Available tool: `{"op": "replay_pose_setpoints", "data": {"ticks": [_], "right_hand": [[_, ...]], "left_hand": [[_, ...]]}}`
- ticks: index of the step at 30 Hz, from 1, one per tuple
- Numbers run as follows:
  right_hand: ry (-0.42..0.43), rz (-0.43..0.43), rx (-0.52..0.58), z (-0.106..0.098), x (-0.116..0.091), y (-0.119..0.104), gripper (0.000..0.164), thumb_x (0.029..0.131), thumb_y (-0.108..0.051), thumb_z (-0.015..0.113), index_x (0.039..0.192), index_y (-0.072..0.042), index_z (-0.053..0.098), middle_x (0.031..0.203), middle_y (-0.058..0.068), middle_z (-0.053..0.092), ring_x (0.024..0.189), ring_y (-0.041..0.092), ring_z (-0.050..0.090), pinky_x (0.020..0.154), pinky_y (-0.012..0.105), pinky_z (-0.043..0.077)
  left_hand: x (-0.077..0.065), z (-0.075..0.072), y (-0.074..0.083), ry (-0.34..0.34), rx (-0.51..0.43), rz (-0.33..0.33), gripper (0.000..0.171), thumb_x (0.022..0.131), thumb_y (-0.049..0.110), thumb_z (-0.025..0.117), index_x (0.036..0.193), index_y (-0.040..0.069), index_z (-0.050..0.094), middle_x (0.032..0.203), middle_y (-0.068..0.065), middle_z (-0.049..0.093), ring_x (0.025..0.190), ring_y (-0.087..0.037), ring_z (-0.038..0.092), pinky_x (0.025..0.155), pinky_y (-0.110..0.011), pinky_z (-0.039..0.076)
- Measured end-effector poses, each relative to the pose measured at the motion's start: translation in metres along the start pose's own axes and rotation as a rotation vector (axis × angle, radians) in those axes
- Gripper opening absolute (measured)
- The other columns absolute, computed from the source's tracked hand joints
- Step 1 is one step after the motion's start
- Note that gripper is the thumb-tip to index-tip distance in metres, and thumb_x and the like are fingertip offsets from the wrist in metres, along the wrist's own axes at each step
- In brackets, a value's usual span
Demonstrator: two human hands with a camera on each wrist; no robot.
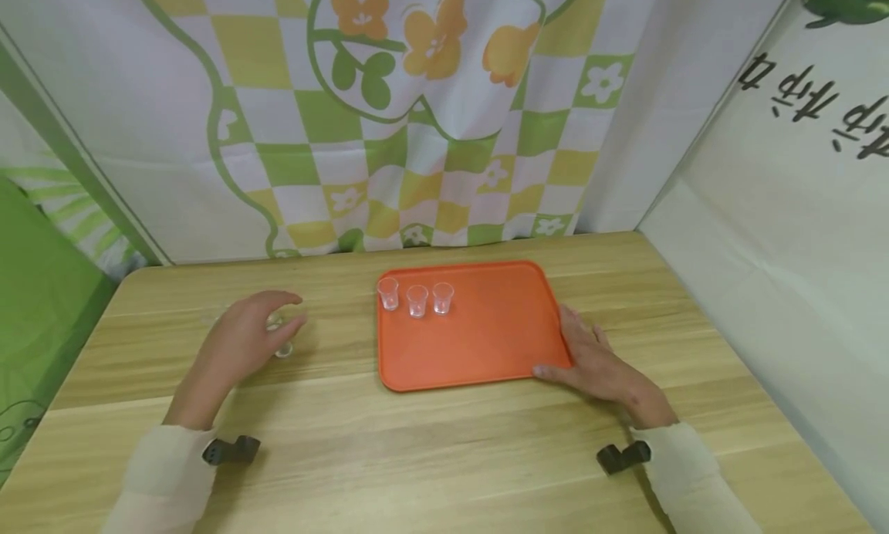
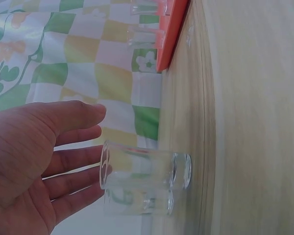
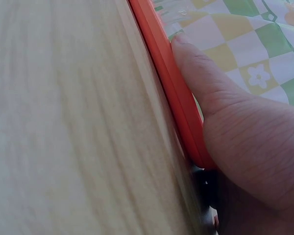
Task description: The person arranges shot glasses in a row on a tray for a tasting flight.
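My left hand (image 1: 243,329) is at the left of the table, its thumb and fingers spread apart with nothing gripped. In the left wrist view, a clear small glass (image 2: 142,166) stands upright right by its fingertips. A second clear glass (image 2: 137,204) is partly hidden behind the first. On the right, my right hand (image 1: 593,360) holds the near right corner of an orange tray (image 1: 486,341). Its thumb (image 3: 198,61) lies along the near rim, while the fingers are at the right side. Three small clear glasses (image 1: 417,301) stand upright at the tray's far left.
The wooden table (image 1: 417,449) reaches back to a checked, flowered curtain (image 1: 444,163). A white wall covering (image 1: 785,233) borders it on the right. Green cloth (image 1: 49,287) hangs beyond the left edge. Each wrist carries a small black device (image 1: 232,451).
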State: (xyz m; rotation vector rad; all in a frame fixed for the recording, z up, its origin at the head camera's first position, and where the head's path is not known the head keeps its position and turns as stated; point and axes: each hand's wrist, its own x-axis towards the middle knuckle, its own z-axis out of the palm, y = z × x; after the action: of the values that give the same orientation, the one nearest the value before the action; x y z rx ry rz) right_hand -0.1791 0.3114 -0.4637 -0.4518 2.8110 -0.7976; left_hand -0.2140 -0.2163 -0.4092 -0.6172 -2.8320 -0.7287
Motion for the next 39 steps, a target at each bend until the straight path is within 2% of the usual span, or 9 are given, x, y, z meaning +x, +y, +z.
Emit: {"op": "replay_pose_setpoints", "data": {"ticks": [6, 20, 27, 39], "right_hand": [[0.005, -0.008, 0.002, 0.0, 0.0, -0.001, 0.117, 0.094, -0.055, 0.071, 0.163, 0.0, -0.006, 0.169, 0.023, 0.0, 0.154, 0.044, 0.0, 0.117, 0.069, -0.001], [0.0, -0.006, 0.004, 0.0, 0.0, -0.001, 0.117, 0.094, -0.055, 0.07, 0.162, 0.0, -0.007, 0.169, 0.023, 0.0, 0.154, 0.044, -0.001, 0.117, 0.068, -0.002], [0.004, -0.009, 0.007, -0.001, 0.0, -0.001, 0.117, 0.094, -0.055, 0.071, 0.162, 0.0, -0.007, 0.169, 0.023, 0.0, 0.154, 0.045, 0.0, 0.117, 0.069, -0.002], [0.013, -0.024, 0.008, 0.0, -0.001, -0.002, 0.116, 0.094, -0.053, 0.071, 0.162, 0.002, -0.005, 0.168, 0.026, 0.002, 0.153, 0.047, 0.001, 0.116, 0.07, -0.001]], "left_hand": [[-0.007, -0.002, 0.002, -0.012, -0.009, -0.014, 0.033, 0.099, 0.018, 0.072, 0.125, -0.002, 0.069, 0.13, -0.026, 0.065, 0.119, -0.048, 0.06, 0.099, -0.064, 0.046], [-0.017, 0.0, 0.0, -0.03, 0.025, 0.002, 0.033, 0.097, 0.014, 0.072, 0.123, -0.007, 0.069, 0.124, -0.028, 0.067, 0.112, -0.048, 0.064, 0.095, -0.062, 0.05], [-0.022, -0.003, -0.002, -0.058, 0.014, -0.025, 0.035, 0.098, 0.015, 0.072, 0.126, -0.006, 0.068, 0.123, -0.028, 0.067, 0.099, -0.044, 0.069, 0.083, -0.06, 0.056], [-0.028, -0.007, -0.004, -0.097, 0.003, -0.074, 0.04, 0.099, 0.02, 0.072, 0.13, -0.004, 0.065, 0.118, -0.028, 0.069, 0.1, -0.046, 0.068, 0.082, -0.061, 0.056]]}}
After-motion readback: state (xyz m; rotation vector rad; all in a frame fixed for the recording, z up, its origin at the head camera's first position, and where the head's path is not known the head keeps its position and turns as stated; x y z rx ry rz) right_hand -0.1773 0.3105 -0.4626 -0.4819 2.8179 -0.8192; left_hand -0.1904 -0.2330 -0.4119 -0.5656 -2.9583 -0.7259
